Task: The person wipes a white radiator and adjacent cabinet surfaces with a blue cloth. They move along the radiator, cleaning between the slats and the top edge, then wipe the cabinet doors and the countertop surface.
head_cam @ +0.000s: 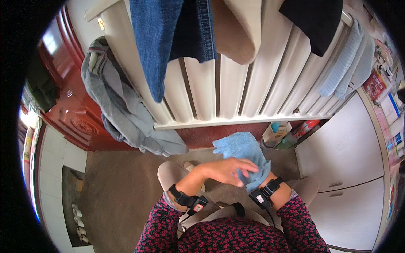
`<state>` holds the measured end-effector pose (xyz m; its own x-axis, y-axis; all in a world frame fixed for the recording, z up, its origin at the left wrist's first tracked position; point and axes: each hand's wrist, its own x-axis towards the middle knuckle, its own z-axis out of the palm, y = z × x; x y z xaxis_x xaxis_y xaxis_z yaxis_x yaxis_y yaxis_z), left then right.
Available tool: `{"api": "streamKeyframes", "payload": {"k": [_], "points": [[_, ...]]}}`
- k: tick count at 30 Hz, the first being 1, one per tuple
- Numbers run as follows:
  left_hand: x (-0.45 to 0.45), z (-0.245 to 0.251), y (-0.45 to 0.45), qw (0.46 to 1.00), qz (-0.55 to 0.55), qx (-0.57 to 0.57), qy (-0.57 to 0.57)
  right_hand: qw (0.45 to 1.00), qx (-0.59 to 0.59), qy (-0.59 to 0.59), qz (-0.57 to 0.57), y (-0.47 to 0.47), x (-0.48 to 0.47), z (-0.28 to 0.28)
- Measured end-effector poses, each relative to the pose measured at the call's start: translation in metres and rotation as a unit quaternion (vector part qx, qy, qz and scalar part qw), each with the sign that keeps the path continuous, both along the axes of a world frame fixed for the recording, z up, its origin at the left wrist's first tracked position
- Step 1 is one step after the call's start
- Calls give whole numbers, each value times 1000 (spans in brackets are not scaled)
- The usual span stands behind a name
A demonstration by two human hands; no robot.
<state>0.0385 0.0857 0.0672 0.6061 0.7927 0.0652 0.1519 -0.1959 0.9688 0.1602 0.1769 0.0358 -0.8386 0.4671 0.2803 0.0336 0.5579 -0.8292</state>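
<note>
A light blue terry cloth (pixel 242 145) covers my right hand; whether it is a mitt or a loose towel I cannot tell. Only the wrist of my right hand (pixel 266 182) shows below its lower edge, so the fingers are hidden. My left hand (pixel 226 170) hovers over the cloth's lower left side, fingers apart and somewhat blurred, holding nothing visible. Black strapped devices sit on both wrists, the left device (pixel 188 200) and the right device (pixel 266 193). The cloth is held out above the floor, in front of a white slatted panel (pixel 232 85).
Jeans (pixel 156 41), a beige garment (pixel 237 34), a black cloth (pixel 316 25) and a pale blue towel (pixel 348 63) hang on the panel. A grey garment (pixel 123 101) hangs at its left end. A small carton (pixel 274 135) stands below. A white cabinet (pixel 343 142) stands right, shoes (pixel 78 219) left.
</note>
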Motion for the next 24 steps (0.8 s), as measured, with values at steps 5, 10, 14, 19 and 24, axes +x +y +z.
{"api": "streamKeyframes", "payload": {"k": [5,10,14,19,24], "points": [[-96,-20,-2,930,185,-51,-314,921,359,-149,-15,17,-33,3],[-125,-50,-4,845,288,-18,-451,946,226,-139,-184,11,-81,-21],[-124,-50,-3,820,324,-6,-472,935,224,-184,-203,6,-103,-19],[-114,-43,6,811,342,3,-475,906,163,-362,-148,5,-156,-28],[-111,-45,15,814,372,23,-446,901,129,-374,-174,18,-155,-26]]}}
